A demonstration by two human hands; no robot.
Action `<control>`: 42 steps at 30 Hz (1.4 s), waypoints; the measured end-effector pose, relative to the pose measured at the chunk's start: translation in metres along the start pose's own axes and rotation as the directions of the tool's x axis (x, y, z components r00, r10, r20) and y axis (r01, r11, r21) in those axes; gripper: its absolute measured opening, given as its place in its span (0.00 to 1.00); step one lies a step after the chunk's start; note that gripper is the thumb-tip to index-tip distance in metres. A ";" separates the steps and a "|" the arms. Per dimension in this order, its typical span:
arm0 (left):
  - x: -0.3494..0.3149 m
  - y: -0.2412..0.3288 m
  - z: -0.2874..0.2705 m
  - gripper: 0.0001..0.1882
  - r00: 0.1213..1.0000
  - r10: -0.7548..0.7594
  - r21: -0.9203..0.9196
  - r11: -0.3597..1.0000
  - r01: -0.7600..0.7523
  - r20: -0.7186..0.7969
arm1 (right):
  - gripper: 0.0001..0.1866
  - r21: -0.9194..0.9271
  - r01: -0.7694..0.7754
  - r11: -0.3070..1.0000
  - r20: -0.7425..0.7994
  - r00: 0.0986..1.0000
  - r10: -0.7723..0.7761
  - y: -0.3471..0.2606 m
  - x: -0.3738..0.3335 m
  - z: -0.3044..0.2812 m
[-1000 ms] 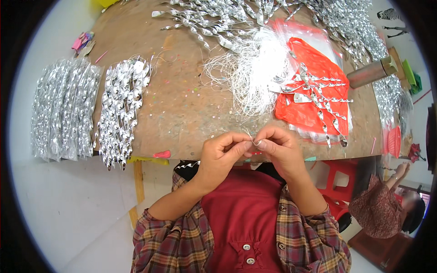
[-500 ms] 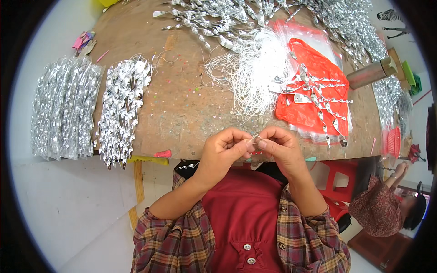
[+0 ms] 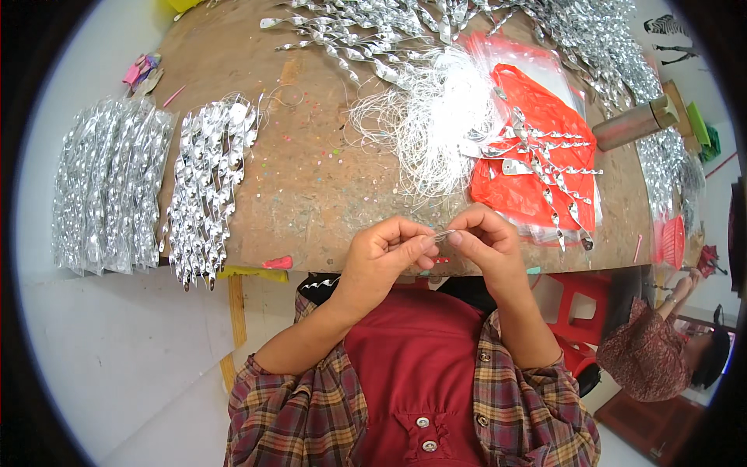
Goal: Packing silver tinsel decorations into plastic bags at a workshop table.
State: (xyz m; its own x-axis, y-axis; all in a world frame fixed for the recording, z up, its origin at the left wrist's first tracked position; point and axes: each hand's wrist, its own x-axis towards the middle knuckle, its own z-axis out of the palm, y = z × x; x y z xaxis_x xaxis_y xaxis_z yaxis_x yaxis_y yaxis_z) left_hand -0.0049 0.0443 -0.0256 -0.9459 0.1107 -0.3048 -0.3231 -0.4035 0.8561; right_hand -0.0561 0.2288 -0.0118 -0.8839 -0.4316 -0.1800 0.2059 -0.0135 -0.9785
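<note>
Just over the table's near edge, my left hand (image 3: 387, 253) and my right hand (image 3: 490, 243) are both closed in a pinch. Between their fingertips stretches a short length of thin pale string (image 3: 443, 234). Whether it is knotted or looped is too small to tell. Beyond my hands lies a tangled heap of white string (image 3: 447, 128). To its right, several silver twisted strips (image 3: 537, 166) rest on a crumpled red plastic bag (image 3: 510, 196).
Bundles of silver spirals (image 3: 208, 191) and wrapped ones (image 3: 113, 187) lie at the left. More silver spirals (image 3: 350, 31) cover the far side. A metal flask (image 3: 634, 128) lies at the right, near a red basket (image 3: 672, 241). Another person (image 3: 650, 350) is at the right.
My fingertips have moved slightly apart, and the string now stretches straighter between them. My right hand has shifted a little up and to the right.
</note>
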 end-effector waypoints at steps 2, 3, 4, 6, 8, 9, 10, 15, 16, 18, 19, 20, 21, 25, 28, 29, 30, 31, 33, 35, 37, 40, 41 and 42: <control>0.001 -0.001 0.000 0.08 1.000 0.012 -0.010 1.000 -0.012 0.006 | 0.06 -0.021 0.014 1.000 -0.007 1.000 -0.014 0.000 0.001 0.000; 0.001 -0.001 0.000 0.08 1.000 0.025 -0.020 1.000 -0.024 0.013 | 0.06 -0.041 0.028 0.999 -0.014 0.999 -0.029 0.001 0.001 0.000; 0.002 0.000 0.000 0.08 1.000 0.025 -0.020 0.999 -0.025 0.012 | 0.06 -0.041 0.028 0.999 -0.013 1.000 -0.029 0.001 0.001 0.000; 0.003 0.000 0.000 0.08 1.000 0.013 -0.032 0.999 -0.012 0.026 | 0.06 -0.085 0.046 0.995 -0.017 0.999 -0.047 0.000 0.002 0.000; 0.003 0.000 -0.001 0.08 1.000 0.010 -0.043 0.999 -0.009 0.023 | 0.06 -0.104 0.049 0.993 -0.007 0.999 -0.050 0.001 0.002 -0.001; 0.003 0.000 -0.001 0.08 1.000 0.006 -0.054 0.999 -0.005 0.020 | 0.06 -0.123 0.054 0.991 0.003 0.999 -0.054 0.001 0.002 -0.001; 0.003 0.000 -0.001 0.08 1.000 0.006 -0.054 0.999 -0.005 0.021 | 0.06 -0.124 0.054 0.991 0.002 0.999 -0.054 0.002 0.002 -0.002; 0.004 -0.001 0.001 0.08 0.999 0.047 -0.026 0.999 -0.046 0.013 | 0.06 -0.053 0.009 0.999 0.005 1.000 -0.009 -0.002 0.001 -0.001; 0.004 -0.002 0.001 0.08 0.999 0.047 -0.027 0.999 -0.047 0.013 | 0.06 -0.054 0.009 0.998 0.005 1.000 -0.009 -0.002 0.001 -0.001; 0.005 -0.003 0.001 0.08 0.998 0.064 -0.044 0.997 -0.062 0.023 | 0.06 -0.040 -0.009 0.999 -0.001 1.000 0.009 -0.002 0.001 -0.001; 0.005 -0.003 0.001 0.08 0.998 0.064 -0.045 0.997 -0.063 0.022 | 0.06 -0.040 -0.009 0.999 0.000 1.000 0.009 -0.002 0.001 -0.001; 0.005 -0.002 0.001 0.08 0.997 0.070 -0.054 0.996 -0.069 0.020 | 0.06 -0.046 -0.018 0.999 0.008 1.000 0.019 -0.003 0.001 -0.001; 0.005 -0.001 0.002 0.08 0.997 0.076 -0.063 0.995 -0.075 0.017 | 0.06 -0.051 -0.028 0.998 0.017 0.999 0.029 -0.003 0.001 -0.002; 0.005 -0.001 0.001 0.08 0.996 0.084 -0.055 0.995 -0.082 0.025 | 0.06 -0.086 0.006 0.996 0.032 0.999 -0.003 -0.003 0.001 -0.002; 0.004 0.000 0.002 0.08 0.997 0.068 -0.028 0.997 -0.067 0.022 | 0.06 -0.107 -0.014 0.994 0.036 0.999 0.017 -0.003 0.001 -0.003; 0.004 0.000 0.002 0.08 0.998 0.055 -0.039 0.998 -0.054 0.026 | 0.06 -0.110 -0.009 0.994 0.043 0.999 0.014 -0.001 0.001 -0.004; 0.004 -0.001 0.002 0.08 0.999 0.042 -0.050 0.998 -0.041 0.030 | 0.06 -0.112 -0.005 0.994 0.049 0.999 0.011 -0.001 0.001 -0.004; 0.003 -0.001 0.001 0.08 0.999 0.042 -0.049 0.998 -0.041 0.028 | 0.06 -0.112 -0.006 0.994 0.050 0.999 0.011 -0.001 0.001 -0.004; 0.003 0.000 0.001 0.07 0.998 0.023 -0.032 0.999 -0.022 0.050 | 0.06 -0.072 -0.076 0.995 0.078 0.994 0.081 -0.003 0.002 -0.003; 0.001 0.000 0.001 0.07 0.998 0.026 -0.001 1.000 -0.026 0.059 | 0.06 -0.073 -0.025 0.997 0.064 0.997 0.030 -0.006 0.003 0.001; 0.000 0.000 0.003 0.07 0.997 0.028 0.031 0.999 -0.031 0.071 | 0.06 -0.074 0.026 0.997 0.049 0.999 -0.022 -0.009 0.006 0.003; 0.000 -0.001 0.007 0.05 0.989 0.142 0.203 0.968 -0.148 0.043 | 0.06 -0.342 0.286 0.895 0.120 0.958 -0.260 -0.012 0.009 0.006; 0.000 -0.003 0.007 0.05 0.981 0.190 0.322 0.927 -0.191 0.033 | 0.05 -0.437 0.310 0.844 0.122 0.951 -0.286 -0.012 0.010 0.007; 0.001 -0.004 0.006 0.04 0.971 0.239 0.436 0.871 -0.227 0.028 | 0.04 -0.527 0.329 0.783 0.128 0.942 -0.310 -0.013 0.010 0.008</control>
State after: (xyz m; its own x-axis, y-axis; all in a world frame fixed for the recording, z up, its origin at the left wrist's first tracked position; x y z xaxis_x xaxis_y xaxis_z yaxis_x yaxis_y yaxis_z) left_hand -0.0047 0.0518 -0.0268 -0.9962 0.0363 -0.0795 -0.0788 0.0197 0.9967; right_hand -0.0644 0.2169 0.0000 -0.8429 -0.5176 0.1470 -0.3514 0.3227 -0.8788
